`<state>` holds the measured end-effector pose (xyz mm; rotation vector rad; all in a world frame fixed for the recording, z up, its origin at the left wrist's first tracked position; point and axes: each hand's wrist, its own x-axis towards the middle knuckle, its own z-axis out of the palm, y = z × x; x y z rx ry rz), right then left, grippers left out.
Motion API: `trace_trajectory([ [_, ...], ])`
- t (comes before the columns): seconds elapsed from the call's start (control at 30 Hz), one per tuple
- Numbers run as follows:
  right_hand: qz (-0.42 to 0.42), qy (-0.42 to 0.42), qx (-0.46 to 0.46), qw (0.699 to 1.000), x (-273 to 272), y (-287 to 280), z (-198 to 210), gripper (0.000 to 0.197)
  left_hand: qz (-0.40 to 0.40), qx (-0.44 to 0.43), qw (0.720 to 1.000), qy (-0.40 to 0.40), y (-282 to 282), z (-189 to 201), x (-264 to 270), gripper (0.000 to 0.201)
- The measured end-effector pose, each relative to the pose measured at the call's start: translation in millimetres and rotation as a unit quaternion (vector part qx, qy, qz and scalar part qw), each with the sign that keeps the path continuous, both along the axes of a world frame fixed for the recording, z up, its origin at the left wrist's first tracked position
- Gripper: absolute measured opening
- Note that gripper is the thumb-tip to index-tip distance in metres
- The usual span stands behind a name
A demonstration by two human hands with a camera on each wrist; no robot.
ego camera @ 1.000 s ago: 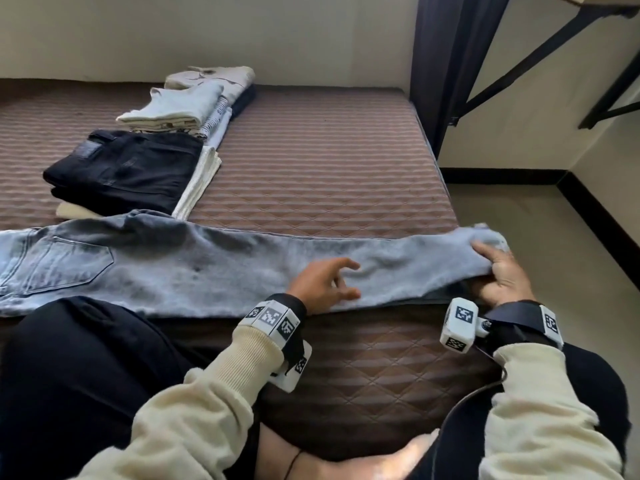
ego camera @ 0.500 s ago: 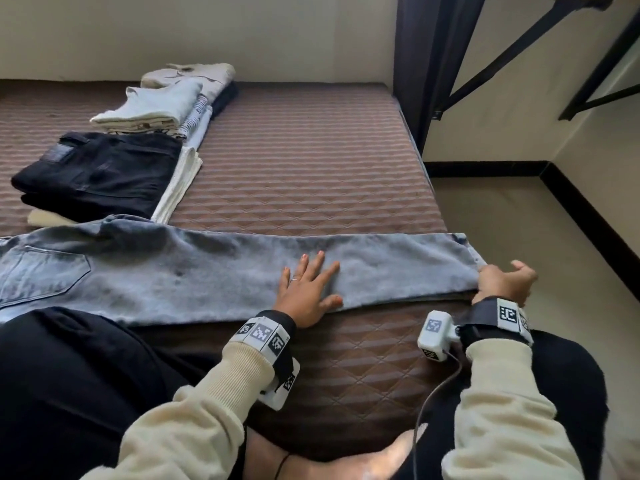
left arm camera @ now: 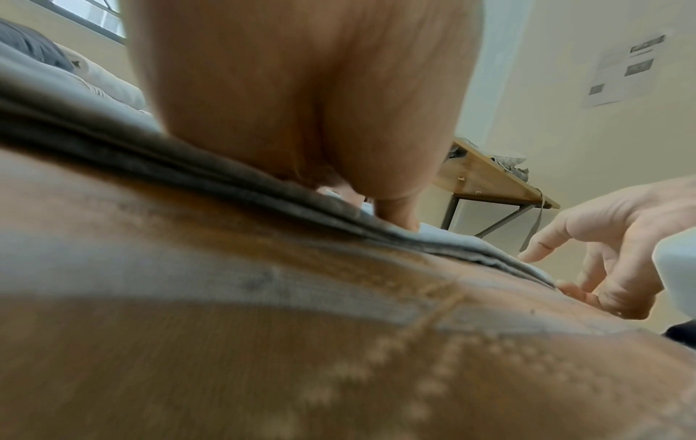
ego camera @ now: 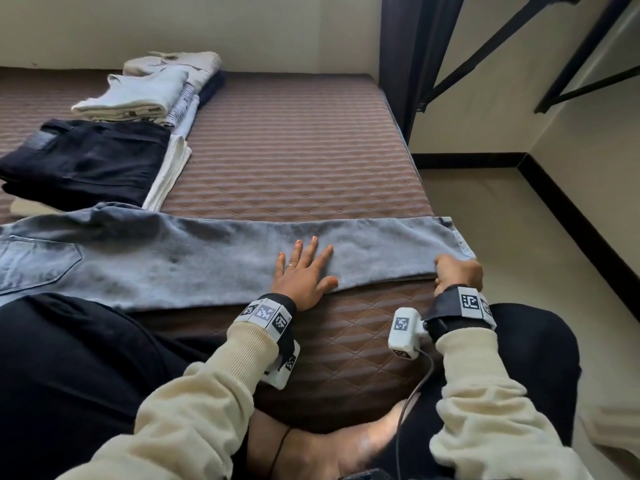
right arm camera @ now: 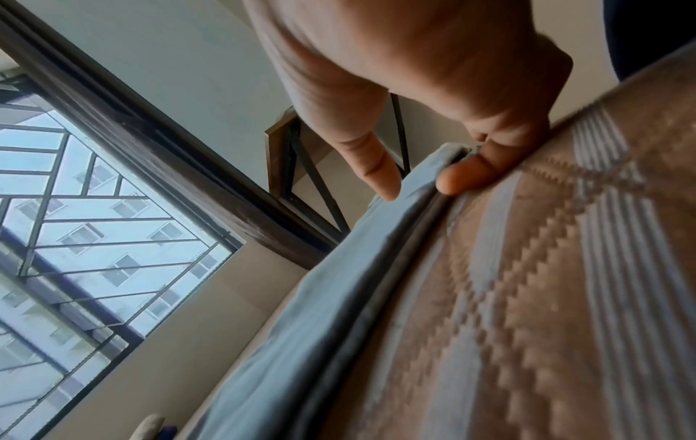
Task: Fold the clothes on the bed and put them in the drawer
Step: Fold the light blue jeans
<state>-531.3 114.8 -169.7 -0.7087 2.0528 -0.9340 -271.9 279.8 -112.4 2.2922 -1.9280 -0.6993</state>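
Note:
Light blue jeans (ego camera: 173, 258) lie across the brown bed (ego camera: 294, 150), legs laid together, waist to the left and hem at the right edge. My left hand (ego camera: 304, 268) lies flat on the middle of the leg, fingers spread and straight; the left wrist view shows its palm (left arm camera: 301, 89) pressing the denim edge (left arm camera: 226, 175). My right hand (ego camera: 457, 271) grips the near corner of the hem. In the right wrist view, its thumb (right arm camera: 380, 169) sits on top of the denim (right arm camera: 301, 312) and curled fingers (right arm camera: 474, 175) tuck under it.
Folded black jeans (ego camera: 86, 161) and a pile of pale folded clothes (ego camera: 138, 95) sit at the back left of the bed. The mattress ends at the right by a dark post (ego camera: 405, 46) and bare floor (ego camera: 519, 237). My knees flank the front.
The right hand left the far hem corner, came back to the near corner and now pinches it. The left hand went from curled above the leg to flat on it. The hem lies smooth.

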Motion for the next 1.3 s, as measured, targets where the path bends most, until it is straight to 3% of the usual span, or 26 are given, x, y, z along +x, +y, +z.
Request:
trace_trajectory([
  [0.13, -0.011, -0.076, -0.014, 0.997, 19, 39, 63, 0.045, 0.0, 0.0, 1.0, -0.007, 1, -1, -1, 0.065],
  [0.23, 0.005, -0.149, -0.014, 0.989, 28, 44, 68, 0.015, -0.001, -0.002, 1.0, -0.01, 0, -3, -1, 0.065],
  [0.37, 0.011, -0.26, -0.009, 0.966, 50, 55, 66, 0.02, 0.0, -0.008, 1.0, -0.009, 0, -2, -1, 0.065],
  [0.5, -0.002, -0.332, -0.026, 0.943, 72, 71, 76, 0.041, 0.004, -0.003, 1.0, 0.018, -2, 7, -1, 0.065],
  [0.6, -0.007, -0.413, -0.028, 0.91, 84, 76, 87, 0.059, 0.019, -0.013, 0.989, 0.145, -3, 27, 10, 0.05],
  [0.7, -0.03, -0.473, -0.112, 0.873, 101, 80, 98, 0.075, 0.078, -0.048, 0.942, 0.322, 10, 56, 32, 0.034],
  [0.77, -0.017, -0.452, -0.207, 0.868, 121, 89, 111, 0.09, 0.128, -0.07, 0.909, 0.39, 22, 76, 53, 0.03],
  [0.83, 0.054, -0.374, -0.313, 0.872, 148, 99, 124, 0.093, 0.179, -0.112, 0.879, 0.427, 34, 98, 82, 0.028],
  [0.9, 0.21, -0.252, -0.402, 0.855, 182, 119, 136, 0.081, 0.24, -0.159, 0.831, 0.476, 45, 119, 115, 0.036],
  [0.93, 0.314, -0.183, -0.431, 0.826, 200, 131, 138, 0.072, 0.273, -0.18, 0.802, 0.5, 52, 129, 131, 0.043],
  [0.97, 0.425, -0.1, -0.456, 0.776, 217, 142, 138, 0.063, 0.311, -0.195, 0.776, 0.513, 60, 136, 152, 0.049],
  [1.0, 0.536, 0.005, -0.464, 0.706, 231, 151, 136, 0.058, 0.352, -0.207, 0.748, 0.523, 69, 143, 172, 0.053],
  [1.07, 0.725, 0.207, -0.389, 0.53, 254, 170, 133, 0.062, 0.416, -0.21, 0.672, 0.576, 90, 148, 214, 0.058],
  [1.1, 0.781, 0.272, -0.326, 0.458, 262, 175, 126, 0.058, 0.427, -0.196, 0.646, 0.601, 101, 145, 236, 0.068],
  [1.13, 0.811, 0.295, -0.276, 0.423, 266, 179, 123, 0.052, 0.441, -0.179, 0.639, 0.604, 111, 142, 251, 0.084],
  [1.17, 0.828, 0.282, -0.236, 0.423, 268, 180, 117, 0.047, 0.465, -0.156, 0.644, 0.587, 119, 137, 266, 0.093],
  [1.2, 0.832, 0.241, -0.222, 0.446, 268, 179, 109, 0.044, 0.486, -0.134, 0.65, 0.569, 125, 133, 275, 0.093],
  [1.3, 0.791, 0.118, -0.258, 0.542, 260, 169, 98, 0.038, 0.497, -0.04, 0.701, 0.51, 132, 124, 288, 0.063],
])
